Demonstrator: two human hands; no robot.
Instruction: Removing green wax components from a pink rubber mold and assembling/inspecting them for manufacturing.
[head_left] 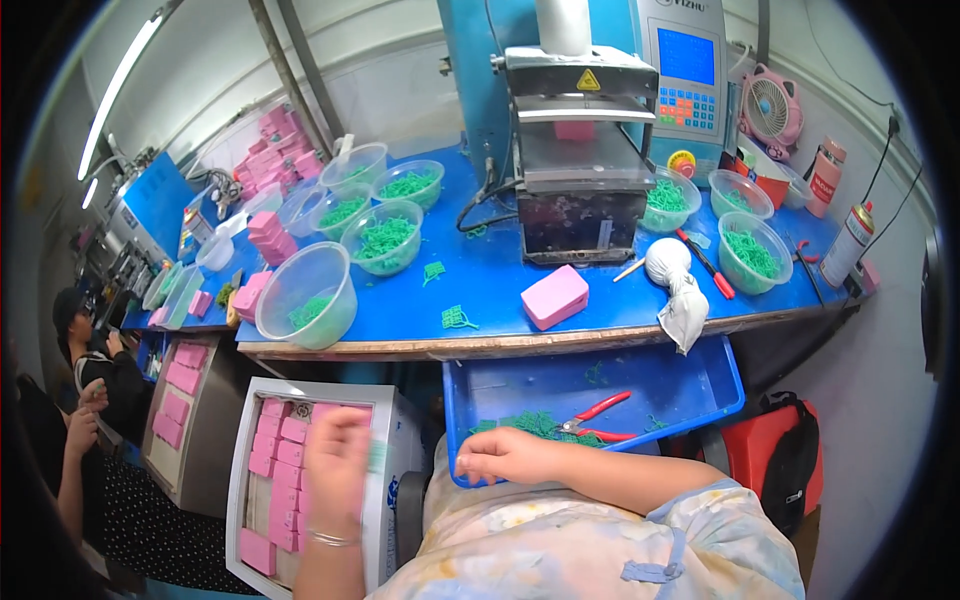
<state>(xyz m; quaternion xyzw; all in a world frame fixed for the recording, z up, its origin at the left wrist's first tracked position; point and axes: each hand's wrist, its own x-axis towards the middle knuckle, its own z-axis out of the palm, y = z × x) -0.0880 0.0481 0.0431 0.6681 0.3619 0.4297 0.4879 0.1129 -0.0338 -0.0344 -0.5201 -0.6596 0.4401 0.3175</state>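
Note:
My left hand (337, 465) is over the right side of a white box (385, 490) holding several pink blocks (288, 474). Its fingers are bent and smeared by motion, with pink showing beside them; whether it grips a block is unclear. At the near left edge of a blue tray (690, 390), my right hand (510, 455) is closed, fingers curled toward the thumb; anything inside is hidden. Red-handled cutting pliers (597, 415) lie in the tray beside green mesh scraps (530, 424). On the blue table (400, 318), a pink block (556, 297) sits near the front edge.
A press (583, 190) with a control panel (685, 75) stands at the back. Clear bowls (382, 238) of green pieces flank it. A white cloth bundle (683, 290) and red-handled tool (715, 275) lie at right. Another person (85, 335) is at far left, near a second block-filled box (205, 440).

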